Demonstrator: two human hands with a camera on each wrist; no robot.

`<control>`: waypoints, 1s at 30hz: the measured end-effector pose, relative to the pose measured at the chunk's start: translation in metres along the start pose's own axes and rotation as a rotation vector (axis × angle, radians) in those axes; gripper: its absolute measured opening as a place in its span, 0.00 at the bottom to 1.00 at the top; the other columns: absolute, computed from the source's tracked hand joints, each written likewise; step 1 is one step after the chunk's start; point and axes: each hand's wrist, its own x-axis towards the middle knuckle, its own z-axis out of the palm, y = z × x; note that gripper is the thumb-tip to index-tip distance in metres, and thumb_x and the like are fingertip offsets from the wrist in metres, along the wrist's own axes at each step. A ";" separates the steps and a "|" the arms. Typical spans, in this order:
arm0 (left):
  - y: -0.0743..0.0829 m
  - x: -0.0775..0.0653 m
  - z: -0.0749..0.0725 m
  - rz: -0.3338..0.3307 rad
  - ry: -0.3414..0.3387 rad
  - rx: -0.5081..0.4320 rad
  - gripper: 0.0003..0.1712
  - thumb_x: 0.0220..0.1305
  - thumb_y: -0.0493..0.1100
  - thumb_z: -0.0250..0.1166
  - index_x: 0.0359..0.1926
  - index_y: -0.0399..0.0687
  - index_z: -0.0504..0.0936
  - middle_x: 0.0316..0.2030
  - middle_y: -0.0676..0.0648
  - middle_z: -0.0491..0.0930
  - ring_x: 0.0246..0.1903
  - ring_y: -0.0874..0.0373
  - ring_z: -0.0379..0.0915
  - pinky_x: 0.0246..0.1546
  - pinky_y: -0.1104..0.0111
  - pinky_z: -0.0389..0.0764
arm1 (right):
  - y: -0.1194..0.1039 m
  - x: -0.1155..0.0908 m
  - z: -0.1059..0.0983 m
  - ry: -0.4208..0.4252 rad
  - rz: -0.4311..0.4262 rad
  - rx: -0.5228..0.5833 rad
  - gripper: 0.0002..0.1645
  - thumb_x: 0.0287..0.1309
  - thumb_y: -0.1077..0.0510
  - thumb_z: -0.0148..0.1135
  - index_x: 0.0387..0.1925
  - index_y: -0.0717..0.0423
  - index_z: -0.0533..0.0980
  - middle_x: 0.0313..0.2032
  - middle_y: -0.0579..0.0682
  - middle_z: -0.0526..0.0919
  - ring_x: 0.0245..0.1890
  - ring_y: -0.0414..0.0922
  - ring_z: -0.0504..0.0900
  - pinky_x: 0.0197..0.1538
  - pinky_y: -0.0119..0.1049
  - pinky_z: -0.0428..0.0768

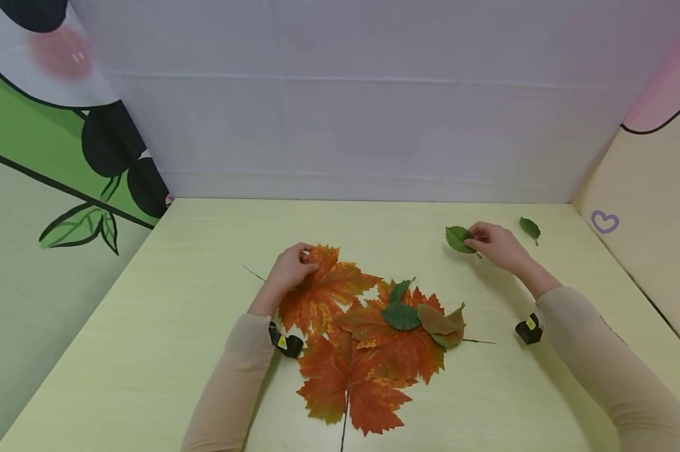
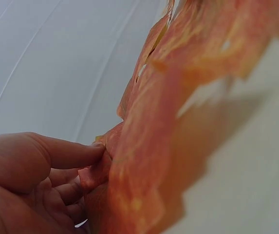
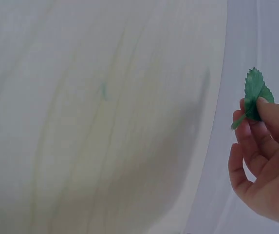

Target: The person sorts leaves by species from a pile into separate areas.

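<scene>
Between thumb and fingers, my left hand (image 1: pixel 291 269) pinches the edge of an orange maple leaf (image 1: pixel 331 282); the left wrist view shows the thumb pressed on the leaf's (image 2: pixel 139 165) folded rim. My right hand (image 1: pixel 499 246) holds a small green leaf (image 1: pixel 458 239) above the table's back right; in the right wrist view the toothed green leaf (image 3: pixel 255 92) sits between thumb and fingertips. Two more orange maple leaves overlap in front, one at the centre (image 1: pixel 407 351) and one nearest me (image 1: pixel 345 376).
On the central maple leaf lie dark green leaves (image 1: pixel 400 316) and a brownish leaf (image 1: pixel 442 321). Another small green leaf (image 1: pixel 530 228) lies right of my right hand. The pale table (image 1: pixel 164 351) meets a white cloth backdrop (image 1: pixel 345 138) behind and printed panels at both sides.
</scene>
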 end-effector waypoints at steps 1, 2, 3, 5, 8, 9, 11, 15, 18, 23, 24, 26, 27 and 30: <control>0.000 0.000 0.000 0.000 -0.001 0.000 0.26 0.62 0.40 0.59 0.61 0.42 0.67 0.47 0.39 0.74 0.41 0.50 0.71 0.42 0.59 0.74 | 0.003 0.000 -0.001 0.007 0.015 0.001 0.21 0.63 0.51 0.51 0.49 0.64 0.70 0.42 0.61 0.78 0.46 0.57 0.74 0.46 0.49 0.71; 0.000 0.000 0.000 -0.001 -0.002 -0.002 0.26 0.62 0.40 0.59 0.61 0.42 0.67 0.48 0.39 0.74 0.42 0.49 0.71 0.42 0.59 0.74 | 0.007 0.001 -0.003 0.015 0.029 0.003 0.22 0.63 0.51 0.51 0.49 0.65 0.70 0.42 0.62 0.77 0.46 0.57 0.74 0.46 0.49 0.71; 0.001 0.000 0.000 0.000 -0.002 -0.003 0.26 0.62 0.40 0.59 0.61 0.42 0.67 0.48 0.39 0.73 0.42 0.49 0.71 0.42 0.59 0.74 | 0.010 0.001 -0.004 0.024 0.041 0.006 0.23 0.64 0.51 0.51 0.50 0.65 0.69 0.43 0.63 0.77 0.46 0.57 0.74 0.46 0.50 0.70; 0.001 -0.001 0.000 0.001 -0.003 -0.003 0.26 0.62 0.40 0.59 0.61 0.42 0.67 0.48 0.39 0.73 0.42 0.49 0.71 0.43 0.59 0.73 | 0.017 0.002 -0.007 0.044 0.062 0.007 0.25 0.64 0.49 0.50 0.51 0.67 0.68 0.44 0.65 0.76 0.47 0.58 0.73 0.46 0.51 0.71; 0.001 -0.001 0.000 0.004 0.003 0.004 0.26 0.62 0.41 0.58 0.61 0.42 0.66 0.48 0.39 0.73 0.42 0.49 0.71 0.44 0.58 0.73 | 0.025 0.005 -0.011 0.079 0.096 0.010 0.27 0.64 0.48 0.49 0.52 0.67 0.68 0.46 0.67 0.75 0.47 0.59 0.73 0.44 0.50 0.72; 0.001 -0.001 0.000 0.003 0.005 0.006 0.26 0.62 0.41 0.59 0.61 0.42 0.66 0.48 0.39 0.73 0.42 0.49 0.71 0.44 0.58 0.73 | 0.026 0.007 -0.013 0.087 0.109 0.015 0.27 0.64 0.48 0.49 0.52 0.68 0.68 0.46 0.68 0.75 0.46 0.59 0.74 0.44 0.49 0.72; 0.001 -0.001 0.000 0.002 0.008 0.007 0.26 0.62 0.41 0.59 0.61 0.42 0.66 0.46 0.39 0.73 0.41 0.49 0.71 0.43 0.59 0.73 | 0.028 0.009 -0.016 0.104 0.143 0.031 0.28 0.64 0.47 0.48 0.52 0.68 0.68 0.48 0.69 0.74 0.47 0.59 0.73 0.43 0.48 0.72; 0.003 -0.001 0.000 0.000 0.002 0.004 0.26 0.62 0.41 0.59 0.61 0.42 0.67 0.46 0.39 0.73 0.42 0.49 0.70 0.44 0.59 0.73 | 0.035 0.012 -0.022 0.157 0.198 0.054 0.28 0.64 0.47 0.48 0.51 0.68 0.68 0.48 0.69 0.74 0.46 0.58 0.74 0.39 0.42 0.72; 0.004 -0.001 0.000 0.001 -0.004 0.010 0.26 0.62 0.41 0.59 0.61 0.41 0.66 0.48 0.39 0.73 0.44 0.48 0.71 0.45 0.58 0.73 | 0.043 0.013 -0.024 0.213 0.226 0.053 0.28 0.63 0.47 0.50 0.50 0.68 0.70 0.46 0.69 0.76 0.43 0.58 0.76 0.36 0.37 0.72; 0.005 -0.003 -0.002 -0.002 -0.002 0.011 0.26 0.62 0.40 0.59 0.61 0.41 0.66 0.48 0.38 0.73 0.43 0.48 0.71 0.44 0.58 0.73 | 0.053 0.014 -0.029 0.255 0.296 0.060 0.30 0.61 0.45 0.51 0.49 0.68 0.71 0.44 0.66 0.78 0.40 0.57 0.78 0.35 0.35 0.70; 0.006 -0.003 -0.002 -0.003 -0.001 0.010 0.26 0.62 0.40 0.59 0.61 0.41 0.66 0.47 0.38 0.73 0.43 0.48 0.71 0.44 0.58 0.73 | 0.054 0.014 -0.030 0.255 0.314 0.058 0.30 0.61 0.44 0.52 0.50 0.68 0.71 0.43 0.65 0.79 0.40 0.57 0.78 0.35 0.35 0.70; 0.005 -0.003 -0.002 -0.004 0.002 0.011 0.26 0.62 0.40 0.59 0.60 0.41 0.67 0.47 0.38 0.73 0.42 0.48 0.71 0.43 0.58 0.73 | 0.057 0.013 -0.032 0.247 0.352 0.055 0.32 0.60 0.43 0.51 0.50 0.68 0.71 0.39 0.63 0.81 0.41 0.57 0.76 0.36 0.37 0.69; 0.005 -0.003 -0.002 -0.003 0.002 0.012 0.26 0.62 0.40 0.59 0.60 0.40 0.67 0.47 0.38 0.74 0.42 0.49 0.71 0.43 0.59 0.73 | 0.058 0.013 -0.034 0.244 0.371 0.049 0.32 0.60 0.42 0.51 0.50 0.67 0.72 0.37 0.62 0.81 0.41 0.57 0.75 0.36 0.39 0.69; 0.003 -0.002 -0.002 -0.002 0.002 0.011 0.26 0.62 0.40 0.59 0.60 0.41 0.67 0.46 0.39 0.74 0.40 0.50 0.70 0.41 0.60 0.73 | 0.060 0.011 -0.037 0.243 0.427 0.021 0.33 0.60 0.40 0.50 0.50 0.67 0.73 0.38 0.61 0.80 0.44 0.59 0.72 0.36 0.42 0.68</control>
